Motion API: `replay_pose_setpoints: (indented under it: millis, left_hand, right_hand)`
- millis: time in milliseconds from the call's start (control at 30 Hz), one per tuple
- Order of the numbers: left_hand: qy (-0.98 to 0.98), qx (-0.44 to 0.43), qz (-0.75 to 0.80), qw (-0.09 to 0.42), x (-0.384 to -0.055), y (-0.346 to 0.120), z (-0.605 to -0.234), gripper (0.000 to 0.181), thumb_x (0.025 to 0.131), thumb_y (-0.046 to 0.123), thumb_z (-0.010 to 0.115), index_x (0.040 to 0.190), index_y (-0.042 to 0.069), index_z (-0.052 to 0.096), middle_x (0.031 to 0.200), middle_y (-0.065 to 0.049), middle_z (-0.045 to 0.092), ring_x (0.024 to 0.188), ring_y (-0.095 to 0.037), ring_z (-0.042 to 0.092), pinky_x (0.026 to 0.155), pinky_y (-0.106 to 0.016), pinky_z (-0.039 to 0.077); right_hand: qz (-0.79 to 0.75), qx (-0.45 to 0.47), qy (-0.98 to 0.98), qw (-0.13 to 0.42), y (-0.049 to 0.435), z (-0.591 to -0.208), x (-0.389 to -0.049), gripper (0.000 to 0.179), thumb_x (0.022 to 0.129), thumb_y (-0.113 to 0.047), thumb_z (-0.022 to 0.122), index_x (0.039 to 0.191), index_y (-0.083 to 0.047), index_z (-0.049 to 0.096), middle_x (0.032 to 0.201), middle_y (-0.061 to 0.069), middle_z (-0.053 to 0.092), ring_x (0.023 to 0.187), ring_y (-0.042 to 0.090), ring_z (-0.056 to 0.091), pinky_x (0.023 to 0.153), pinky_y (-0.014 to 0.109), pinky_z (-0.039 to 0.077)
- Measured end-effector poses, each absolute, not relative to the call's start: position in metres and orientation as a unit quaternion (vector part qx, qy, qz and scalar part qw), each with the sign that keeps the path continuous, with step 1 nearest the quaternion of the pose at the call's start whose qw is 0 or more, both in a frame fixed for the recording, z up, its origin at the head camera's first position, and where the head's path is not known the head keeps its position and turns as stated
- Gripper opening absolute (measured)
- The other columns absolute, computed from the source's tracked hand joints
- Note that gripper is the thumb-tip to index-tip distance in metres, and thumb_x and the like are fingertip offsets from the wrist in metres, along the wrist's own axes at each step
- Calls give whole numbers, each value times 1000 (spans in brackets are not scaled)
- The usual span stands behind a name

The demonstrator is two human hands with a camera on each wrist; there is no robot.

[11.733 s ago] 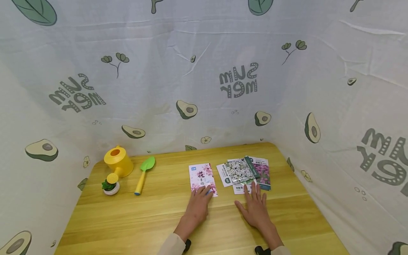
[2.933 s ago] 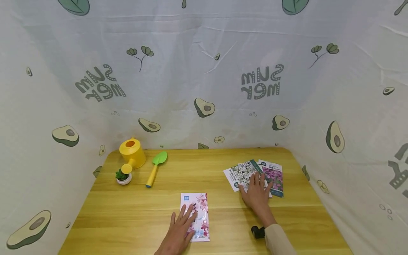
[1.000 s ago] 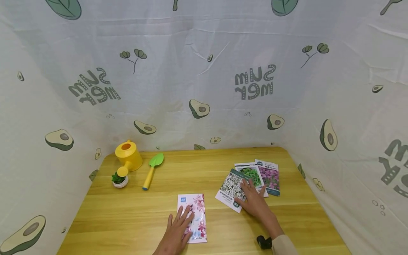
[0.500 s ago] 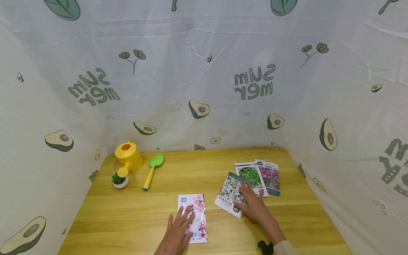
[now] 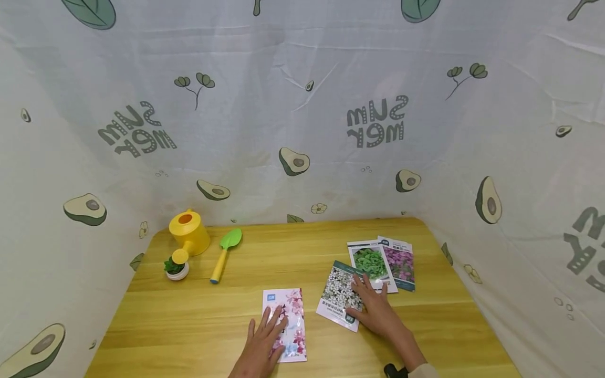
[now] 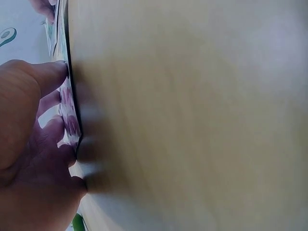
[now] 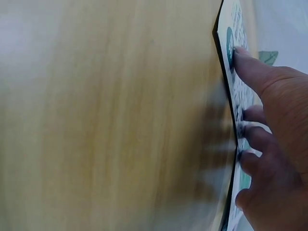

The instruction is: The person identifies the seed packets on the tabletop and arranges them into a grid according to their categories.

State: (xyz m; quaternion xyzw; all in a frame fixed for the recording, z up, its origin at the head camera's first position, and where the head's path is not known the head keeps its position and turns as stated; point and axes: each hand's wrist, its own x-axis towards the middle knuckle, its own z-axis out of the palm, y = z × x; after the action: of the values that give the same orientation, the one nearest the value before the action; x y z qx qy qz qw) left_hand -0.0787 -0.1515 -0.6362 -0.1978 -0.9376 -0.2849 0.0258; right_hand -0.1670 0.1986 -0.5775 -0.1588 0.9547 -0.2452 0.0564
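I see the left hand [image 5: 260, 344], fingers spread, on the glossy white, pink-blossom packet [image 5: 295, 312]; the right hand [image 5: 378, 311], fingers outstretched, touches the rectangular white-flower packet [image 5: 337, 292] on the yellow wood-grain table [image 5: 170, 325]. I judge this as arranging; next calls for light, flat pressure.

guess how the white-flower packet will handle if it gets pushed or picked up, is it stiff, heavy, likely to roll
The white-flower packet shows a thin edge in the right wrist view, so it is probably light and somewhat bendy. Lying flat on the table, it would likely slide rather than roll or tip. With so little edge to grip, the right hand might find lifting it fiddly.
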Motion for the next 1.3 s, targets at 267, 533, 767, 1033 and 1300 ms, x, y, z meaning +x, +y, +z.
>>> replay_pose_setpoints:
  millis: [267, 533, 767, 1033, 1300]
  left_hand:
    - [-922, -223, -308, 78, -73, -151, -629, 62, 97, 17, 74, 155, 9, 57, 172, -12, 39, 166, -30, 17, 118, -81, 20]
    - [-928, -216, -298, 65, -74, -148, -621, 60, 98, 18, 74, 154, 7, 57, 171, -15, 41, 158, -46, 33, 124, -76, 16]
    - [-931, -202, -300, 42, -76, -151, -629, 61, 99, 21, 73, 157, 11, 56, 174, -10, 37, 163, -34, 21, 124, -76, 13]
    - [-938, -197, -284, 20, -78, -151, -631, 60, 99, 23, 73, 157, 12, 57, 173, -10, 38, 159, -42, 27, 116, -83, 26]
    - [-939, -195, -280, 30, -77, -150, -635, 61, 99, 23, 73, 157, 12, 57, 173, -10, 37, 163, -19, 3, 123, -78, 17]
  right_hand:
    - [-251, -160, 952, 68, 195, -577, -164, 77, 96, -40, 81, 154, 3, 55, 172, 23, 35, 160, 51, 23, 117, 87, -2]
    - [-275, -177, 941, 84, 194, -570, -161, 81, 97, -41, 80, 157, 4, 51, 173, 22, 30, 160, 51, 20, 118, 85, -4]
    - [-295, -197, 931, 89, 193, -572, -157, 78, 95, -35, 82, 154, 6, 53, 172, 25, 31, 160, 53, 19, 118, 85, -3]
    - [-297, -209, 927, 95, 195, -575, -154, 78, 96, -36, 81, 155, 5, 52, 173, 23, 30, 161, 51, 18, 120, 83, -2]
    - [-309, -225, 918, 106, 195, -571, -152, 77, 97, -33, 81, 156, 5, 51, 174, 23, 29, 161, 52, 16, 122, 81, -3]
